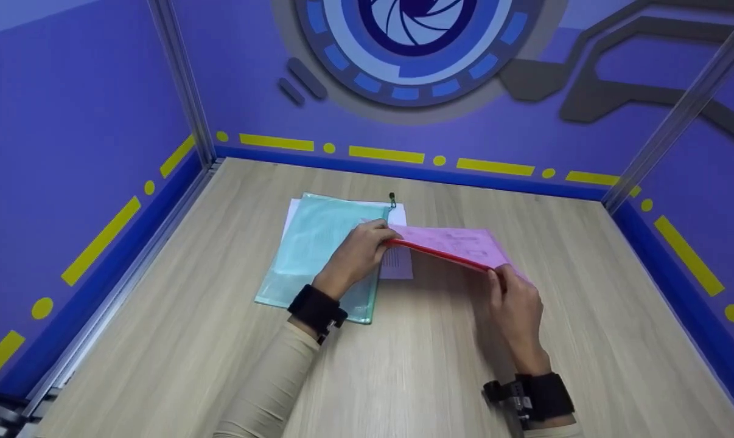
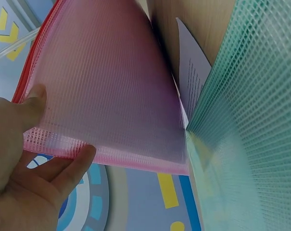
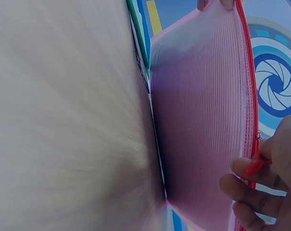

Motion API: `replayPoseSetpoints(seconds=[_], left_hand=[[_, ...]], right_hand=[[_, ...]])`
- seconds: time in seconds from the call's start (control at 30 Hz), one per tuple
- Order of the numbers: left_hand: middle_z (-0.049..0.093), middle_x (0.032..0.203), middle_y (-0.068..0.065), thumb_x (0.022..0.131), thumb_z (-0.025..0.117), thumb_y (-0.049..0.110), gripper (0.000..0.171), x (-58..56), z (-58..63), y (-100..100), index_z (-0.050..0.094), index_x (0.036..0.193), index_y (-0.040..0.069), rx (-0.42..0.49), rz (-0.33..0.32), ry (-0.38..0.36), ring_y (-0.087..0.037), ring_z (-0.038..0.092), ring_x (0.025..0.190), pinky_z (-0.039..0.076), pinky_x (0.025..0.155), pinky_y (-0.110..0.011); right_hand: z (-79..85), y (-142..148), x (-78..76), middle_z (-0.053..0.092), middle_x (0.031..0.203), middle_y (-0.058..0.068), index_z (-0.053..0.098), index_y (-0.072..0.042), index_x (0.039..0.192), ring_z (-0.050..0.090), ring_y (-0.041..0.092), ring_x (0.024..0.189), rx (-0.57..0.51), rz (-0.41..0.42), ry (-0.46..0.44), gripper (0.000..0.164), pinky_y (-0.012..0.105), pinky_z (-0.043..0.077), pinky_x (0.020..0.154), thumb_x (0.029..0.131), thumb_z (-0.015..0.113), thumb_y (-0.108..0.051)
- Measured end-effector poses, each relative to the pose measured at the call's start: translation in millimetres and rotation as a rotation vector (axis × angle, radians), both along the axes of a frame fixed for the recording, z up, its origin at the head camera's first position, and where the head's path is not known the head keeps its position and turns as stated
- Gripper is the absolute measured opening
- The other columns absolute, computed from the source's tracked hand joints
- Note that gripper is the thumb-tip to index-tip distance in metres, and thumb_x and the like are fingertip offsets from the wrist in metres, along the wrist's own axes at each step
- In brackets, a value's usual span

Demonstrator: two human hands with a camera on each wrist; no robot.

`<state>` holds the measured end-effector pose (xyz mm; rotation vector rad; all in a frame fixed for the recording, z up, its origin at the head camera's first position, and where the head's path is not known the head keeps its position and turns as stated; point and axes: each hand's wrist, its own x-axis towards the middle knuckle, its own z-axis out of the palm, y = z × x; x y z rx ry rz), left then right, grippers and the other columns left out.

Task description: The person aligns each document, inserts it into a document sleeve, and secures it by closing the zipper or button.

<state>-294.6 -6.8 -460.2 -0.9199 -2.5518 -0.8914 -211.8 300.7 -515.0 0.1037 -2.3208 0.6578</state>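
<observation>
A pink mesh zipper pouch [image 1: 452, 239] is tilted up off the table, its red zipper edge [image 1: 441, 253] raised toward me. My left hand [image 1: 356, 250] grips the left end of that edge; the left wrist view shows thumb and fingers at the pouch's corner [image 2: 63, 139]. At the other end, my right hand [image 1: 518, 309] pinches the zipper edge, with a red zipper pull [image 3: 255, 167] at its fingers. Under my left arm lies a teal mesh zipper pouch [image 1: 318, 243], flat on the table. Printed white paper [image 1: 397, 267] pokes out from beneath it.
The wooden tabletop [image 1: 428, 371] spreads around the pouches. Blue-purple panels [image 1: 87, 121] with yellow marks stand along the back and both sides, with metal posts [image 1: 184, 79] at the corners. A dark green zipper pull [image 1: 392, 199] lies at the teal pouch's far corner.
</observation>
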Motion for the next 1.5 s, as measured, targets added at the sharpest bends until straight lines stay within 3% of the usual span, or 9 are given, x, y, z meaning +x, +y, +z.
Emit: replayPoseSetpoints(seconds=[0.3, 0.7, 0.93, 1.07, 1.3, 1.5], left_hand=[[0.066, 0.115, -0.005, 0.106, 0.065, 0.005, 0.017, -1.5, -2.2, -2.1, 0.073, 0.12, 0.008, -0.046, 0.015, -0.002, -0.016, 0.064, 0.106, 0.056, 0.095, -0.03], [0.07, 0.115, -0.005, 0.107, 0.062, 0.005, 0.013, -1.7, -4.2, -1.1, 0.068, 0.118, 0.008, -0.133, 0.038, 0.007, -0.017, 0.061, 0.104, 0.054, 0.102, -0.031], [0.069, 0.109, -0.004, 0.105, 0.061, -0.001, 0.012, -2.2, -4.6, -2.1, 0.066, 0.11, 0.009, -0.097, 0.068, -0.034, -0.017, 0.06, 0.099, 0.055, 0.096, -0.031], [0.07, 0.113, -0.003, 0.105, 0.061, -0.001, 0.015, -2.1, -2.8, -2.6, 0.066, 0.115, 0.009, -0.076, 0.115, -0.051, -0.016, 0.061, 0.103, 0.055, 0.1, -0.032], [0.071, 0.11, -0.005, 0.1, 0.066, -0.003, 0.017, -4.2, -1.6, -5.0, 0.069, 0.114, 0.007, -0.058, 0.177, 0.029, -0.018, 0.065, 0.104, 0.056, 0.097, -0.036], [0.072, 0.108, -0.005, 0.096, 0.071, -0.003, 0.02, -4.6, -3.2, -5.5, 0.07, 0.114, 0.006, -0.039, 0.184, 0.031, -0.018, 0.064, 0.101, 0.057, 0.096, -0.036]], right_hand=[[0.6, 1.4, 0.1, 0.056, 0.07, 0.008, 0.067, 0.001, 0.097, 0.045, 0.025, 0.062, 0.008, -0.007, 0.027, 0.011, 0.038, 0.034, 0.056, 0.102, 0.07, -0.007], [0.6, 1.7, 0.0, 0.053, 0.07, 0.007, 0.065, 0.001, 0.094, 0.044, 0.024, 0.061, 0.004, -0.014, 0.02, 0.012, 0.038, 0.033, 0.056, 0.101, 0.071, -0.007], [1.0, 1.3, -0.2, 0.053, 0.07, 0.007, 0.065, 0.0, 0.093, 0.044, 0.024, 0.061, 0.002, -0.018, 0.011, 0.012, 0.038, 0.033, 0.056, 0.102, 0.071, -0.007], [2.2, 2.3, -0.7, 0.056, 0.07, 0.008, 0.066, 0.0, 0.095, 0.046, 0.024, 0.061, -0.004, -0.031, -0.001, 0.012, 0.038, 0.034, 0.056, 0.103, 0.07, -0.008], [2.5, 2.7, -0.8, 0.056, 0.07, 0.008, 0.067, 0.001, 0.097, 0.046, 0.023, 0.06, 0.002, -0.04, -0.011, 0.012, 0.036, 0.033, 0.055, 0.103, 0.07, -0.008], [2.5, 3.1, 0.7, 0.056, 0.072, 0.008, 0.067, 0.001, 0.098, 0.046, 0.021, 0.061, -0.002, -0.041, -0.026, 0.012, 0.034, 0.033, 0.056, 0.104, 0.069, -0.009]])
